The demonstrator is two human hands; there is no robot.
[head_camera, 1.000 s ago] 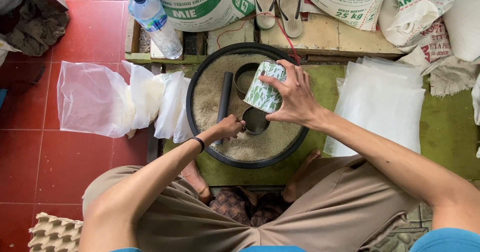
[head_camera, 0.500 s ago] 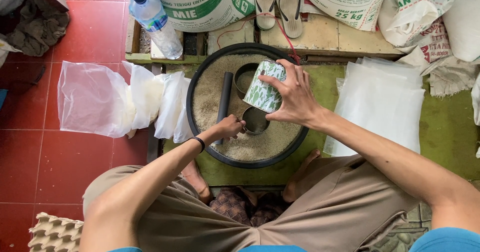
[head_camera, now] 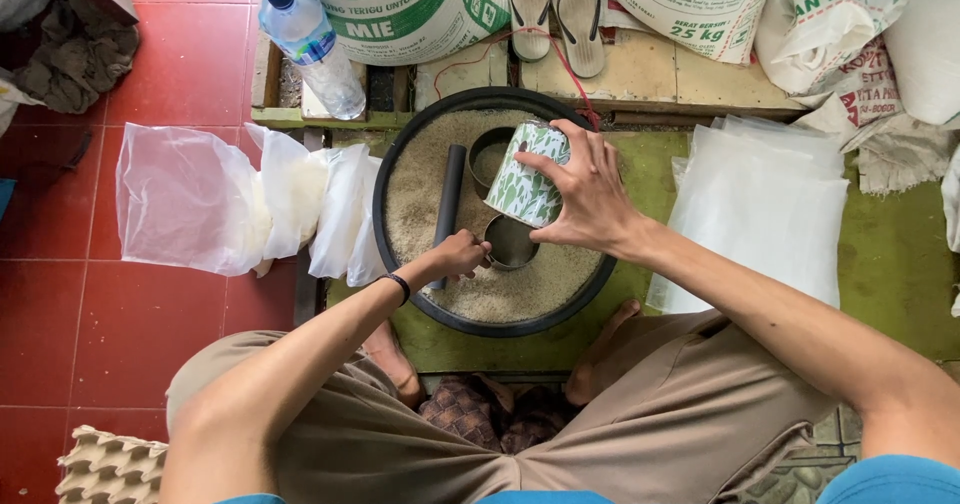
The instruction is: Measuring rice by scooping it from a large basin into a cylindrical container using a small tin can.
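Over the black basin (head_camera: pixel 395 154) of grain, the right hand (head_camera: pixel 590 199) clasps a leaf-patterned can (head_camera: pixel 527 174) — tilted, mouth toward the left. Just below it, the left hand (head_camera: pixel 462 255) steadies a small open tin (head_camera: pixel 510 242) — fingers curled at its rim.

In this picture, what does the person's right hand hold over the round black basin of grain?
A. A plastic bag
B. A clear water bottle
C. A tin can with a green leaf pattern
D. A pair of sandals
C: the right hand grips the leaf-patterned can, tilted above the grain in the black basin.
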